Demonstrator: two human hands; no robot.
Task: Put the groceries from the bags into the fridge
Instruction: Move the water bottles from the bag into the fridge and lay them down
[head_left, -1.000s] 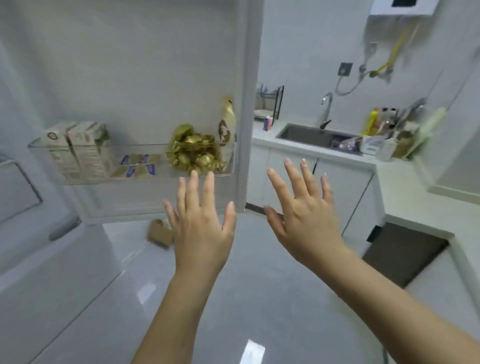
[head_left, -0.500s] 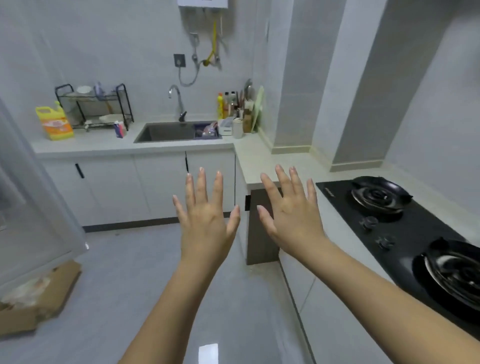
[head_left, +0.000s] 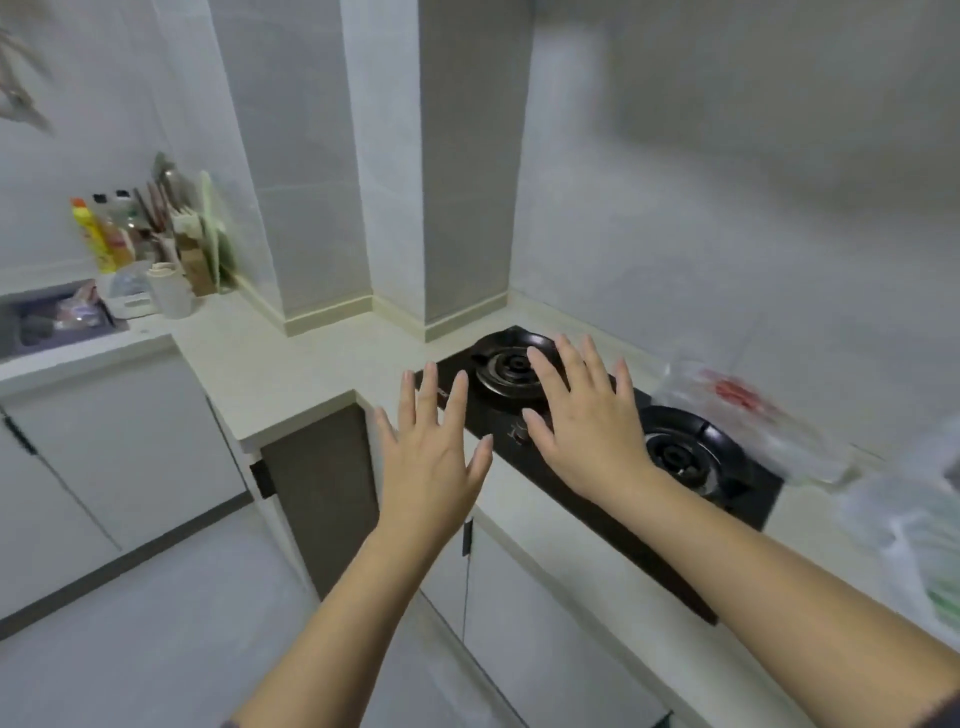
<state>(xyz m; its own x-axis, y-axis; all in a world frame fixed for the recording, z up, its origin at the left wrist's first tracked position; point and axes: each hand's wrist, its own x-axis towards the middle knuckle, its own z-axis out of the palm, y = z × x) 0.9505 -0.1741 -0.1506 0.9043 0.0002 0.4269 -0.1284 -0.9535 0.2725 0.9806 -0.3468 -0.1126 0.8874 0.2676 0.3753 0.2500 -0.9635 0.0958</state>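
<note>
Black stove (head_left: 696, 462) sits below the right hand (head_left: 587, 421), left hand (head_left: 431, 460) alongside, both splayed, empty, seemingly hovering.

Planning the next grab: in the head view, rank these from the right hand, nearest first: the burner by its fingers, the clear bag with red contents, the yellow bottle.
1. Burner, overlapped by the right hand fingers.
2. Clear bag with red contents, to its right on the counter.
3. Yellow bottle, far left beside the sink.

Pale countertop (head_left: 291, 364) bears hob (head_left: 737, 483), blurred, seemingly plastic bags (head_left: 769, 421).
</note>
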